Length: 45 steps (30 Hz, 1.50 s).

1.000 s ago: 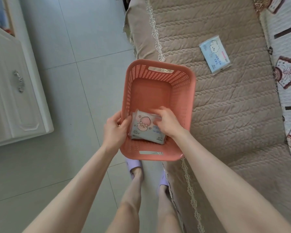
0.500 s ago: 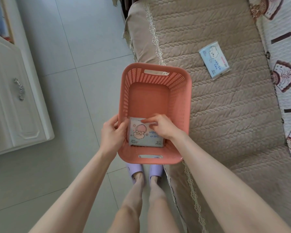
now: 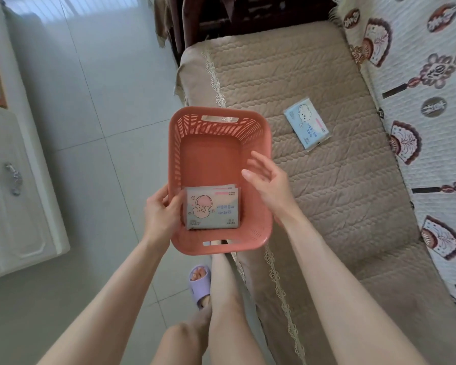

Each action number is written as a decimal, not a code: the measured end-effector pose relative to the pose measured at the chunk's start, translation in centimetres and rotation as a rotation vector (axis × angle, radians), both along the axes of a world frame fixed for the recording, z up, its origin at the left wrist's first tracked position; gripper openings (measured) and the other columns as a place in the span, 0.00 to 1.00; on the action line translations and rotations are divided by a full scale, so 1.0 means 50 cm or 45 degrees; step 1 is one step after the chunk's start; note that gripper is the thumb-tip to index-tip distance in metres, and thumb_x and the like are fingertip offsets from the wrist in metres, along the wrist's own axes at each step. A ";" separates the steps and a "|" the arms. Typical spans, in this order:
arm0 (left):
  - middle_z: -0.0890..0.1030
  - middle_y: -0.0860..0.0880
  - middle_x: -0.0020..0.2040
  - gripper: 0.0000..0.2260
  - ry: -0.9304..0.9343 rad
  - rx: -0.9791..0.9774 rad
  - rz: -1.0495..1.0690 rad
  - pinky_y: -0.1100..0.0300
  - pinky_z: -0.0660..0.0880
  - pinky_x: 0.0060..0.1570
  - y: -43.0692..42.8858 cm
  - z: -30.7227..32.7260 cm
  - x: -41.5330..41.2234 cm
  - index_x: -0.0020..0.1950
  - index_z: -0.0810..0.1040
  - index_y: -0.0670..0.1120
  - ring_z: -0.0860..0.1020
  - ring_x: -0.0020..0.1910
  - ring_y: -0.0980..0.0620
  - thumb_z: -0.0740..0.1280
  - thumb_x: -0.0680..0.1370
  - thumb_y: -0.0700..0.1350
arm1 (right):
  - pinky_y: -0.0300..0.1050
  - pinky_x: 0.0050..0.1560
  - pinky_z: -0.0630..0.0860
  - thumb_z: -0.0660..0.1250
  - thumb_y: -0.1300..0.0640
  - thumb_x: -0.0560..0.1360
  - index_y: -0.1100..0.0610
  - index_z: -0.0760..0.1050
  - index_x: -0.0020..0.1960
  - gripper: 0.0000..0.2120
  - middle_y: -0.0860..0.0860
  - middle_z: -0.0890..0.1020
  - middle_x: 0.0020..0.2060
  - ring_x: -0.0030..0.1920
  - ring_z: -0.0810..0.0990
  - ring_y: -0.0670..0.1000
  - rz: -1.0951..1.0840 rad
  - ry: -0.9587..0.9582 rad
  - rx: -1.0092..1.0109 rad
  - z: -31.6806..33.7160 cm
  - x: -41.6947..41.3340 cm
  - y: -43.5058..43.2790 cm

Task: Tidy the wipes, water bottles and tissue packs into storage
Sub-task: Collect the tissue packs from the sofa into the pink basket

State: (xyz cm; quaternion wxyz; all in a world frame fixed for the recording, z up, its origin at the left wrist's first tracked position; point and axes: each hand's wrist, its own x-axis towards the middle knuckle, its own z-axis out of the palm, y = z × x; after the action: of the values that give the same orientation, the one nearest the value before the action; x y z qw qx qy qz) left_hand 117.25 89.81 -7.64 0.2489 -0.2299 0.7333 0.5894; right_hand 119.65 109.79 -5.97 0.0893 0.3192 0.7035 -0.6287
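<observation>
Head view: I see the left hand (image 3: 159, 214) gripping the left wall of the pink slotted plastic basket (image 3: 219, 127), with its fingers curled over the rim. Low in the basket, close to that hand, lies a flat pale soft pack with a pink cartoon (image 3: 212, 208). I think a second pack sits under it, but I can't be sure from here. The right hand (image 3: 269, 180) hangs over the basket's right rim. Its fingers are spread wide and hold nothing.

What matters next is the flat pale-blue soft pack with a white cartoon (image 3: 306, 126). It lies on the beige quilted sofa cover (image 3: 327, 201), outside the basket. From the right hand's fingers it is up and to the right, past the basket's right wall. Its long side runs on a slant, from top left down to bottom right. The right hand is much nearer to it, and the left hand is busy with the basket. So I would reach with the right hand and take the pack across its narrow way.
</observation>
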 end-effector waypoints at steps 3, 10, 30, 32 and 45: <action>0.85 0.52 0.39 0.05 -0.002 0.002 -0.001 0.66 0.77 0.32 0.037 0.005 -0.040 0.50 0.81 0.43 0.82 0.34 0.59 0.66 0.79 0.42 | 0.34 0.56 0.76 0.69 0.62 0.75 0.58 0.69 0.71 0.25 0.52 0.78 0.59 0.54 0.78 0.42 -0.148 0.018 -0.066 0.021 -0.028 0.059; 0.84 0.53 0.39 0.05 0.021 -0.072 0.004 0.68 0.76 0.31 0.119 0.012 -0.140 0.48 0.81 0.46 0.81 0.31 0.63 0.65 0.79 0.41 | 0.41 0.56 0.75 0.69 0.59 0.76 0.57 0.71 0.68 0.22 0.52 0.81 0.56 0.54 0.80 0.46 -0.414 -0.009 -0.058 -0.008 -0.084 0.199; 0.78 0.59 0.25 0.09 0.001 -0.111 -0.141 0.69 0.70 0.25 0.325 -0.010 -0.342 0.40 0.77 0.48 0.73 0.24 0.64 0.65 0.80 0.40 | 0.44 0.69 0.66 0.72 0.55 0.74 0.56 0.65 0.74 0.31 0.50 0.69 0.72 0.68 0.69 0.47 -0.493 -0.378 0.017 -0.215 -0.192 0.451; 0.77 0.58 0.26 0.08 -0.003 -0.110 -0.145 0.68 0.70 0.25 0.327 -0.013 -0.348 0.40 0.76 0.45 0.72 0.24 0.62 0.65 0.80 0.40 | 0.41 0.69 0.65 0.73 0.57 0.74 0.56 0.63 0.75 0.33 0.50 0.68 0.72 0.66 0.68 0.43 -0.478 -0.361 0.030 -0.233 -0.209 0.466; 0.73 0.43 0.41 0.03 -0.052 -0.108 -0.115 0.48 0.67 0.42 0.317 -0.024 -0.362 0.46 0.77 0.43 0.69 0.41 0.45 0.66 0.79 0.41 | 0.55 0.64 0.70 0.75 0.55 0.67 0.54 0.72 0.67 0.30 0.55 0.77 0.61 0.61 0.76 0.58 -0.156 -0.606 0.554 -0.323 -0.254 0.527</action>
State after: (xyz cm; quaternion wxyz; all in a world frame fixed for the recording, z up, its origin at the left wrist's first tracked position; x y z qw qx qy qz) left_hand 99.17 105.67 -8.84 0.2803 -0.2189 0.7620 0.5412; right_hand 106.92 136.13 -22.14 0.1429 0.5104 0.7603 -0.3755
